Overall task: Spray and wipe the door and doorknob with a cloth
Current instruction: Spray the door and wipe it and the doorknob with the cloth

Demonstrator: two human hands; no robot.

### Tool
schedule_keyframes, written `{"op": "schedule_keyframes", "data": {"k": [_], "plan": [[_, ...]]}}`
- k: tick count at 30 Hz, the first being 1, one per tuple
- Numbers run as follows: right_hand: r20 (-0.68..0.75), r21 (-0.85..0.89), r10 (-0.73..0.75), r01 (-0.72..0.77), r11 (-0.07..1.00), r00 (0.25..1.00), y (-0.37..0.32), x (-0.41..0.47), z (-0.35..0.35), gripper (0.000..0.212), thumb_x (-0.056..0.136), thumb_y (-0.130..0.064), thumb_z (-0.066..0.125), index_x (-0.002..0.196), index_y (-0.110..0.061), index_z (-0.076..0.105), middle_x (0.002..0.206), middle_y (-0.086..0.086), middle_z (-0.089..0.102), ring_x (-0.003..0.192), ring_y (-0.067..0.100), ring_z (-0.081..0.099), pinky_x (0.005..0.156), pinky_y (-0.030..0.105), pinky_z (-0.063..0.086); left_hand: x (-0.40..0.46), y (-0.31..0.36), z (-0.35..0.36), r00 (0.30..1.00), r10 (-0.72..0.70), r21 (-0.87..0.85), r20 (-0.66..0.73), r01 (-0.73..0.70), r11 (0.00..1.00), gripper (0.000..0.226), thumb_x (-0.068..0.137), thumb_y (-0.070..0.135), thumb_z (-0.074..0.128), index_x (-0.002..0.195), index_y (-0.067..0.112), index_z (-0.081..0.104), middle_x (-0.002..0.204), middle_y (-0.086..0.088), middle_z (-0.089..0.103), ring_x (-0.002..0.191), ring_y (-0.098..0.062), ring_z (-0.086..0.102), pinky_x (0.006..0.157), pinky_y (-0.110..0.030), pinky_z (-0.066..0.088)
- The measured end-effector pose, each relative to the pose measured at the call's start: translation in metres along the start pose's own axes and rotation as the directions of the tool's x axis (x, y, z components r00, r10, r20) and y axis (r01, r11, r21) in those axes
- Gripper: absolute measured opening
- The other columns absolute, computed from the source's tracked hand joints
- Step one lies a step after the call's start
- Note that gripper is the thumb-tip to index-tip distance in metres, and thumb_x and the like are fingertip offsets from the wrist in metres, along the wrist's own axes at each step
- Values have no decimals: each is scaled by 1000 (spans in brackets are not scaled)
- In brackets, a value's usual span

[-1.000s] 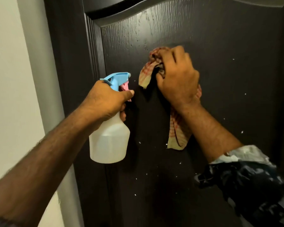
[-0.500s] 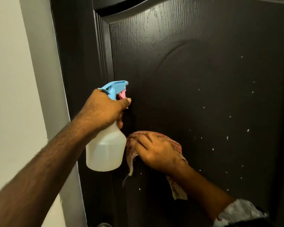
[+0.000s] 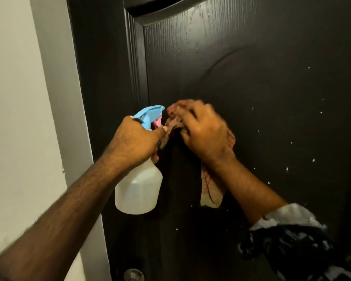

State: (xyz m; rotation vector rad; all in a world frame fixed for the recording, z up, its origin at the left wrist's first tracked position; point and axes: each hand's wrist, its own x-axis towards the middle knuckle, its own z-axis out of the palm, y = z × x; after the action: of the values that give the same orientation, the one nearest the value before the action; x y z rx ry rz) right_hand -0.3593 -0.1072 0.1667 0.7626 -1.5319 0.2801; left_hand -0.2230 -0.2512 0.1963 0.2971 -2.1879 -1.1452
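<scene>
Head view: our left hand (image 3: 136,140) grips the neck of the spray bottle (image 3: 138,189), finger on the pink trigger, nozzle facing the door (image 3: 272,57). Our right hand (image 3: 205,134) presses the bunched cloth (image 3: 211,189) against the panel, fingers curled into it, one end hanging below the wrist. Droplets dot the panel to the right. Doorknob (image 3: 133,275) sits at bottom edge, left of centre, partly cut off.

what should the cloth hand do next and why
Probably sweep the cloth rightward across the door. The right hand presses it at the panel's left edge beside the bottle, while white specks dot the panel further right.
</scene>
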Motion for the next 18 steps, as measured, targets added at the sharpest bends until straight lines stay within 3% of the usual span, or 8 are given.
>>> {"op": "schedule_keyframes", "data": {"k": [3,6,8,10,14,18], "plan": [[175,143,-289,266,953,941,-13,-63,15,38,105,-25,62,140,-11,65,142,14,64,127,30,61,105,44,53,0,2,8,1000,9,19,-5,-9,1000,67,87,46,73,143,18,48,89,1,65,69,-9,63,54,-21,45],[320,192,-433,390,901,843,-7,-112,16,34,110,-20,53,141,-10,63,139,14,65,122,32,65,92,46,59,-5,10,17,997,23,-11,78,-22,1000,60,90,44,71,139,19,48,75,-3,69,51,-10,64,47,-23,50],[290,162,-410,378,911,865,13,-116,2,32,111,-21,53,139,-13,65,136,12,66,119,29,66,87,45,60,-9,18,23,992,57,-26,111,-54,998,56,91,42,71,138,19,49,67,-1,69,42,-7,61,44,-21,51],[206,102,-308,293,951,929,40,-102,-20,31,110,-27,58,137,-16,69,135,10,68,116,26,65,89,41,60,-10,27,32,988,89,-38,128,-85,996,54,91,43,70,136,20,51,64,-1,68,41,-7,61,47,-22,52],[-33,-118,52,-56,991,998,109,-48,-61,33,100,-31,68,130,-19,73,122,12,66,100,28,64,66,35,58,-11,47,54,981,98,-61,168,-89,994,62,90,46,71,142,21,47,64,-1,68,41,-8,61,47,-22,53],[-306,-85,398,-441,893,865,165,7,-88,39,95,-32,61,130,-21,73,123,12,62,104,26,63,77,37,57,-7,65,74,970,106,-96,220,-87,992,65,89,48,71,143,22,45,64,0,68,41,-7,61,49,-23,53]]}}
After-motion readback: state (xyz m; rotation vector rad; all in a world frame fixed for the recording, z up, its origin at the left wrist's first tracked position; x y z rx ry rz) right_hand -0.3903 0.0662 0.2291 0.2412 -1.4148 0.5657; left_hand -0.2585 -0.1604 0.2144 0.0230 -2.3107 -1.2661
